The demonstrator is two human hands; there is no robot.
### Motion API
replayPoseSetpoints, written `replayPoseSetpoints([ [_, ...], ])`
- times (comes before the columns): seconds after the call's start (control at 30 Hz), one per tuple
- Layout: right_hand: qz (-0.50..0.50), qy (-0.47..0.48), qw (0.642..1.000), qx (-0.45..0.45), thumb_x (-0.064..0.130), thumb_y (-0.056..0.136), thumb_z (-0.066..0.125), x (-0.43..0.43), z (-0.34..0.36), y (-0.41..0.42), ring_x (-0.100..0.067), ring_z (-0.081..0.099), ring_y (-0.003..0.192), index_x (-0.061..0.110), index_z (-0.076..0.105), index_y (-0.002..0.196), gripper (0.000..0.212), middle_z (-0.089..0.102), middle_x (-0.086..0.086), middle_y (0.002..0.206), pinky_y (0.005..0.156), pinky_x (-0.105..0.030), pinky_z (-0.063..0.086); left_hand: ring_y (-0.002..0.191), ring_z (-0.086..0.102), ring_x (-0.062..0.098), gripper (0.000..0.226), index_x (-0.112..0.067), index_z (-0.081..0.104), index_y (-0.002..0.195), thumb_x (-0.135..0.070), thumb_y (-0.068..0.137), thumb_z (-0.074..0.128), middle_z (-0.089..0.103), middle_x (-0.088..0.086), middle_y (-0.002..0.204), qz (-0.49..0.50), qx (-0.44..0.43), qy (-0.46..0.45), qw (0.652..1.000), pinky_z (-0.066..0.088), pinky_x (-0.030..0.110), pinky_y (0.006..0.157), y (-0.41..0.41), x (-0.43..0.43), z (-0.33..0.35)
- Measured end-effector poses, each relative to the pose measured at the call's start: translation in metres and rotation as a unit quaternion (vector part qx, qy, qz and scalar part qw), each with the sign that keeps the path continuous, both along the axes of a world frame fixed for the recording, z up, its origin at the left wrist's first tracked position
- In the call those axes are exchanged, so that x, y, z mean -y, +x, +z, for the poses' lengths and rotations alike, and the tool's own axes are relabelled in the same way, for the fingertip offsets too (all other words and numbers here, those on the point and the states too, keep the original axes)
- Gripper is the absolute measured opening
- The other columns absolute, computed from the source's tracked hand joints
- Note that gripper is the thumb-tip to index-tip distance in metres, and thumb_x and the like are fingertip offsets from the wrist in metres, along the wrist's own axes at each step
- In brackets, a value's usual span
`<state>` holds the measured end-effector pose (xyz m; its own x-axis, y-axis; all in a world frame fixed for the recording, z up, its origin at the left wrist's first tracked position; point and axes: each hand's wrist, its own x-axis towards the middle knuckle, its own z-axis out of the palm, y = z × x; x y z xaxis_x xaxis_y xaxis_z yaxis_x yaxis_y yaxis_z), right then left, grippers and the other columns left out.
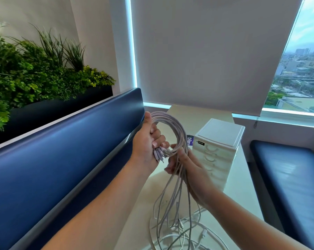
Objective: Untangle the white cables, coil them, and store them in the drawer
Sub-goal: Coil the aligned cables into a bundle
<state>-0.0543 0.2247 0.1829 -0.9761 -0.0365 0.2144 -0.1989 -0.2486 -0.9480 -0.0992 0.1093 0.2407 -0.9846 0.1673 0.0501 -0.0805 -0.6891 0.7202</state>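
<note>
I see my left grip [149, 143] clenching the coiled white cables [178, 129] mid-frame. My right grip [185, 168] curls round strands trailing onto the counter [132, 228].

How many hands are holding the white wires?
2. The left hand grips the looped white cables together with their plug ends. The right hand holds the strands hanging down to the table, in front of the drawer box.

Green plants [35, 69] behind blue bench backrest [62, 150], lowered blind [206, 51]
</note>
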Motion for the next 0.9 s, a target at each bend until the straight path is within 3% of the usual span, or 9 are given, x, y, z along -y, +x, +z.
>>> replayPoseSetpoints([
  [0.13,-0.027,-0.006,0.999,0.024,0.045,0.084,0.046,0.013,-0.001,0.001,-0.015,0.06,0.071,0.008,0.051,0.113,0.047,0.055,-0.007,0.083,0.061,-0.027,0.047,0.036,0.025,0.008,0.048,-0.019,0.035,0.062,-0.051,0.095,0.048,0.023,-0.004,0.045,0.056,-0.006,-0.032,0.998,0.034,0.023,0.043,0.001,-0.009,-0.006],
  [0.3,-0.066,-0.022,0.997,0.03,0.056,0.081,0.043,0.021,-0.003,-0.001,-0.011,0.05,0.069,0.013,0.05,0.107,0.051,0.054,0.0,0.082,0.058,-0.027,0.041,0.041,0.038,0.012,0.05,-0.016,0.037,0.062,-0.053,0.094,0.047,0.03,-0.001,0.045,0.108,0.011,-0.051,0.993,0.045,0.032,0.063,0.003,-0.017,-0.016],
  [0.43,-0.082,-0.031,0.996,0.016,0.059,0.081,0.059,0.025,-0.006,-0.002,-0.01,0.052,0.068,0.016,0.05,0.106,0.05,0.055,-0.003,0.087,0.057,-0.026,0.04,0.049,0.049,0.014,0.053,-0.017,0.04,0.061,-0.058,0.093,0.046,0.036,-0.001,0.045,0.124,0.042,-0.05,0.99,0.048,0.035,0.067,-0.001,-0.02,-0.021],
  [0.53,-0.121,-0.045,0.992,0.007,0.055,0.076,0.069,0.029,-0.006,-0.005,-0.013,0.056,0.07,0.01,0.051,0.107,0.058,0.061,-0.005,0.084,0.055,-0.025,0.042,0.051,0.054,0.015,0.053,-0.016,0.04,0.062,-0.056,0.095,0.044,0.041,0.0,0.047,0.133,0.063,-0.04,0.988,0.056,0.041,0.071,0.006,-0.029,-0.02],
  [0.6,-0.171,-0.064,0.983,0.007,0.05,0.078,0.071,0.033,-0.006,-0.011,-0.018,0.063,0.075,0.011,0.055,0.103,0.049,0.065,-0.008,0.087,0.061,-0.03,0.05,0.052,0.053,0.017,0.052,-0.014,0.039,0.063,-0.053,0.097,0.044,0.042,0.002,0.051,0.138,0.07,-0.026,0.988,0.061,0.044,0.066,0.012,-0.037,-0.021],
  [0.7,-0.23,-0.087,0.969,0.016,0.046,0.08,0.068,0.036,-0.007,-0.02,-0.03,0.068,0.087,0.015,0.058,0.098,0.037,0.068,-0.015,0.093,0.079,-0.045,0.055,0.053,0.048,0.018,0.053,-0.013,0.038,0.063,-0.053,0.097,0.044,0.04,0.001,0.053,0.136,0.055,-0.026,0.989,0.054,0.056,0.084,0.014,-0.043,-0.024],
  [0.77,-0.243,-0.081,0.966,0.012,0.041,0.08,0.063,0.034,-0.007,-0.023,-0.029,0.067,0.083,0.013,0.059,0.097,0.033,0.067,-0.017,0.091,0.078,-0.045,0.052,0.055,0.051,0.017,0.053,-0.012,0.04,0.065,-0.055,0.096,0.044,0.043,0.0,0.056,0.139,0.054,-0.049,0.988,0.054,0.049,0.086,0.013,-0.043,-0.026],
  [0.9,-0.246,-0.048,0.968,0.009,0.028,0.079,0.056,0.022,-0.01,-0.028,-0.016,0.047,0.061,0.025,0.055,0.079,0.004,0.051,-0.005,0.068,0.056,-0.035,0.037,0.06,0.058,0.013,0.054,-0.013,0.046,0.066,-0.059,0.094,0.041,0.054,-0.007,0.054,0.141,0.047,-0.118,0.982,0.051,0.035,0.076,0.012,-0.039,-0.033],
])
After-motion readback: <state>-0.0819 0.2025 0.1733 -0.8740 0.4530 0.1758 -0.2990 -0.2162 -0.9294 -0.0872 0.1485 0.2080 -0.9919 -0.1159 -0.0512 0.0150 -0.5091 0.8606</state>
